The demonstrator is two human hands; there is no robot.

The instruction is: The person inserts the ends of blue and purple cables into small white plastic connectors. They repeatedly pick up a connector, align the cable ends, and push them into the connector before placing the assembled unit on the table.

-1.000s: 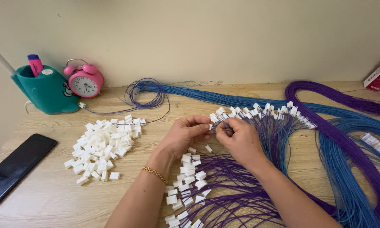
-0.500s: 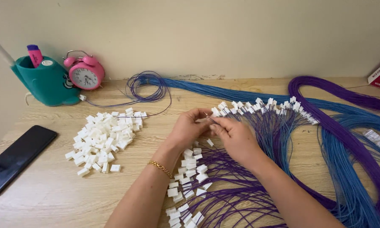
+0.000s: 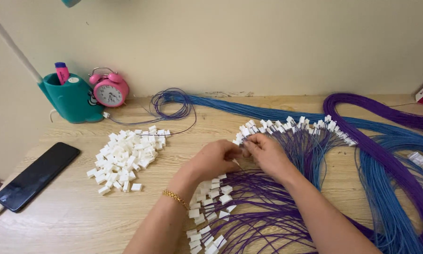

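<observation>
Both hands meet near the desk's (image 3: 70, 221) middle — the left hand (image 3: 211, 160) and right hand (image 3: 268, 155) pinch fingers shut together on one small white connector (image 3: 239, 142) at the near end of the arc of wired connectors (image 3: 291, 124). The wire runs from that pinch toward six o'clock into the purple wires (image 3: 263, 211). The loose connector pile (image 3: 124, 153) lies at nine o'clock, nearer the left hand — well apart.
</observation>
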